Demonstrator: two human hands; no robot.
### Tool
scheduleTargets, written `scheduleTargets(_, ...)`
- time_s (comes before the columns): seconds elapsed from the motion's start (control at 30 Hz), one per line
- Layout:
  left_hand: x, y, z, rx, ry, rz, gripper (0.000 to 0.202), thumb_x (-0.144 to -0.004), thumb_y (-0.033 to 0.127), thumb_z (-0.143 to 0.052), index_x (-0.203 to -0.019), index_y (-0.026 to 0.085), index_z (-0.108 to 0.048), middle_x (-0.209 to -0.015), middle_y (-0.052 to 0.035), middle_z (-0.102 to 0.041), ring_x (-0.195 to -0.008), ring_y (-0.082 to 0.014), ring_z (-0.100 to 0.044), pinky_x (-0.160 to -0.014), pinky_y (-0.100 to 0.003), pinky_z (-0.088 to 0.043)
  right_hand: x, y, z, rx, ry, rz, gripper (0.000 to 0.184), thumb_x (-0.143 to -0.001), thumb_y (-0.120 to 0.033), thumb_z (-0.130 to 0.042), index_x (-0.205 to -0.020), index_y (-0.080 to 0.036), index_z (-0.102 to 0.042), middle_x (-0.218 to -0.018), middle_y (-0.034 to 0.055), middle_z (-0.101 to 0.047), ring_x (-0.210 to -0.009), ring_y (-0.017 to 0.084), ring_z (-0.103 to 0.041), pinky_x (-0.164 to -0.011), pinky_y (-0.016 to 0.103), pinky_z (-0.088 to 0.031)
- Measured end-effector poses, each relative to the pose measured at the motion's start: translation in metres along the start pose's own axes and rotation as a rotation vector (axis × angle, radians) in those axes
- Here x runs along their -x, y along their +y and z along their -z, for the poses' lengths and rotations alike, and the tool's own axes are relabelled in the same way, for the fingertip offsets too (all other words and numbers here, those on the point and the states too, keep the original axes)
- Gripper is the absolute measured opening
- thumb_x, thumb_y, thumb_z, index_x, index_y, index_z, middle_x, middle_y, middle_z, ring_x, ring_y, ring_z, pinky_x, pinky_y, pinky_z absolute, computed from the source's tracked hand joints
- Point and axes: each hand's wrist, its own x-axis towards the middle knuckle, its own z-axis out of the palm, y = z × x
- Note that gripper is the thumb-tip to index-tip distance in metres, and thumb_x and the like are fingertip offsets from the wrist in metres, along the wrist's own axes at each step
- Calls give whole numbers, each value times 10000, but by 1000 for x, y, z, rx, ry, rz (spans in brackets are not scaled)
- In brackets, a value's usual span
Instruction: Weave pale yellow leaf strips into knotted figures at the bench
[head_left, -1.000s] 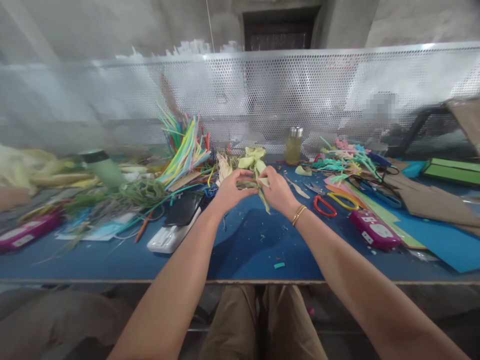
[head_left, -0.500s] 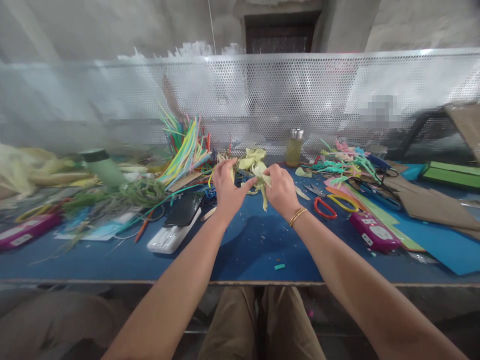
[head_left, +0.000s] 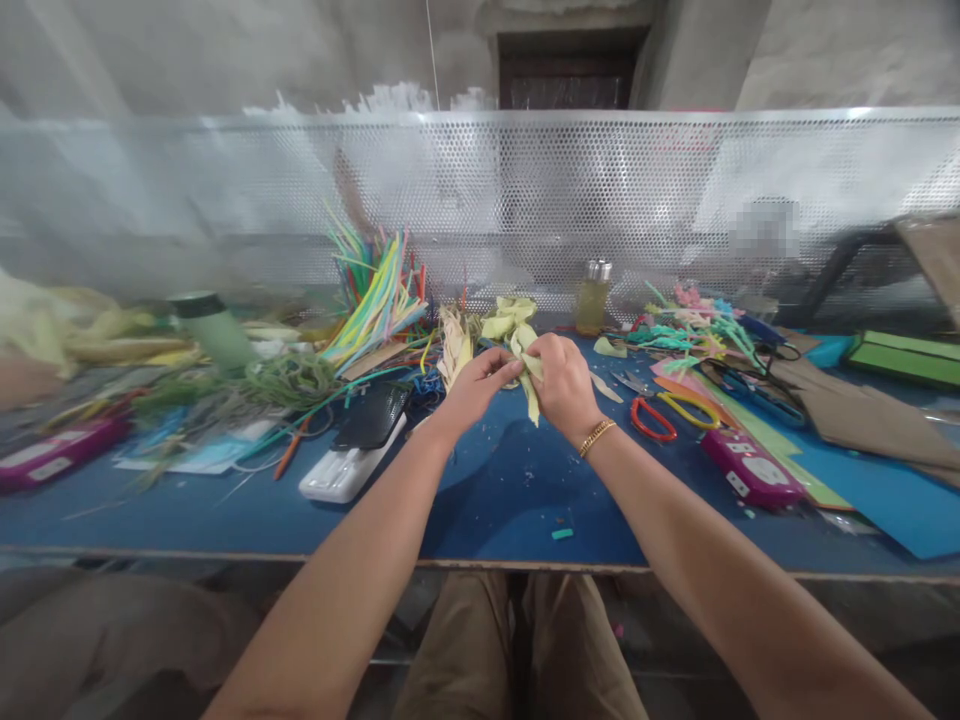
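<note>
At the middle of the blue table, a bundle of pale green corn husk (head_left: 511,318) is held up, its petal-like folds on top and a loose strip hanging below. My right hand (head_left: 562,388) is closed round the husk with bent fingers. Thumb and fingers of my left hand (head_left: 480,385) pinch the bundle from the other side, close to the right fingers. Just behind my left hand lies a dried, cream-coloured husk piece (head_left: 455,340). A small husk scrap (head_left: 610,347) lies beyond my right hand.
Red-and-yellow-handled scissors (head_left: 654,418) and a purple power strip (head_left: 750,468) lie to the right. On the left are a black phone (head_left: 371,415) on a white box, coloured pipe cleaners (head_left: 379,295) and a green bottle (head_left: 214,335). A perforated metal screen (head_left: 555,200) stands behind. Another person's blurred hand (head_left: 28,383) shows at far left.
My left hand has moved down and right, from spread fingers beside the bundle to a pinch on it, uncovering the cream husk. My right hand keeps hold. Another person's hand has appeared at far left.
</note>
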Motion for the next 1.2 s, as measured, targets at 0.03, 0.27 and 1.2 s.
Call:
scheduleTargets(0.03,0,0,0,25,-16,5,236,-839,440,-624,-803,207,-625,-687,19,-529,-665,-136,-480,-660,-254,-383,0,0,0,-6,2,-13,69,-893,-210,-457,-911,-206,-524,-871,96,-624,-855,228,-559,-820,379,-442)
scheduleTargets(0.27,-3,3,3,-184,75,-36,132,-796,297,-663,-894,217,-698,-823,-12,-645,-781,-168,-557,-785,-290,-410,-1,5,-4,-169,-32,-264,99,-882,-296,-559,-829,-219,-528,-758,29,-619,-669,163,-539,-625,291,-389)
scheduleTargets(1.2,-4,-7,-6,69,169,26,301,-693,241,-739,-966,172,-632,-847,-24,-678,-772,-149,-626,-744,-289,-487,4,2,-31,-857,80,-810,241,-770,-341,-618,-930,-210,-494,-721,-19,-605,-577,127,-583,-557,271,-501)
